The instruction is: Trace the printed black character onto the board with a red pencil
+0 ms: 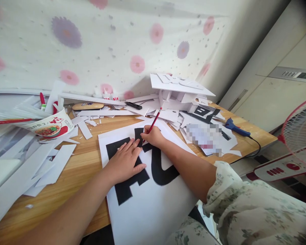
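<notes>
A large white sheet [153, 211] lies on the wooden table [86, 163], hanging over its near edge. Black cut-out shapes [158, 166] lie on the sheet. My left hand [126, 161] presses flat on the left black shape, fingers spread. My right hand [153, 136] grips a red pencil [155, 120], its tip down at the top edge of the black shape, just beyond my left fingertips.
White paper scraps and strips [28, 170] cover the left side. A printed paper cup [49, 126] lies there on its side. A white card model [181, 92] stands at the back, a blue glue gun [236, 128] at the right, a fan [299, 132] beyond the edge.
</notes>
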`<action>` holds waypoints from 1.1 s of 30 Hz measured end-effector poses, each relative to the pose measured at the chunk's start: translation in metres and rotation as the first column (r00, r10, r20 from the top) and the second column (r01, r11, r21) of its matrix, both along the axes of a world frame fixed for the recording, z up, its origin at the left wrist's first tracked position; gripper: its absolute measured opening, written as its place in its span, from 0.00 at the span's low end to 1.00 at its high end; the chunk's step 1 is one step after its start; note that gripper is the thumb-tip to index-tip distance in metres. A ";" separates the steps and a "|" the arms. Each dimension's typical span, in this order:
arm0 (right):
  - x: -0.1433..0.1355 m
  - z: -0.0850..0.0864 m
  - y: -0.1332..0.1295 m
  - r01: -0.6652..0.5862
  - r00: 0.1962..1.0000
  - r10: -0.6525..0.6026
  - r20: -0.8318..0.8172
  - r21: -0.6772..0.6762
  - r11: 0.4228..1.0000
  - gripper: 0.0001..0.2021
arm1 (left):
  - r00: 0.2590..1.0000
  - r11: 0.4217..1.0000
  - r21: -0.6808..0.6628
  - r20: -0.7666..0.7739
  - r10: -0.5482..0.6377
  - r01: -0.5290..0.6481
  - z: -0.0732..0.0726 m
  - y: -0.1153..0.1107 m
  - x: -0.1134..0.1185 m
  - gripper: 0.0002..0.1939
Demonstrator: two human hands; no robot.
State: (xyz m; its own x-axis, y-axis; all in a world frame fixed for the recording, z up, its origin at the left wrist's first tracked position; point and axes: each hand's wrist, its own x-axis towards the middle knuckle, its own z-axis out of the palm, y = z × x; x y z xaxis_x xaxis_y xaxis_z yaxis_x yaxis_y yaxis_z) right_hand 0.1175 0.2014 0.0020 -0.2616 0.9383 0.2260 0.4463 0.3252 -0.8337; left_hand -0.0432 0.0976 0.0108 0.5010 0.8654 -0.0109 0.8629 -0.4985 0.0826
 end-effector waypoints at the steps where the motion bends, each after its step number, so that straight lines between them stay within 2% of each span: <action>1: 0.000 0.000 0.000 0.005 1.000 -0.005 0.002 -0.003 1.000 0.12 | 1.000 1.000 -0.001 -0.001 -0.001 0.001 0.000 0.000 0.000 0.30; 28: -0.002 0.005 0.002 0.103 0.992 -0.103 0.075 0.000 0.995 0.13 | 1.000 1.000 -0.003 0.016 -0.009 0.009 -0.003 0.000 -0.001 0.29; 33: -0.001 0.010 0.002 0.112 0.984 -0.115 0.133 0.033 0.993 0.14 | 1.000 1.000 -0.007 0.002 -0.021 0.021 0.005 0.003 -0.002 0.28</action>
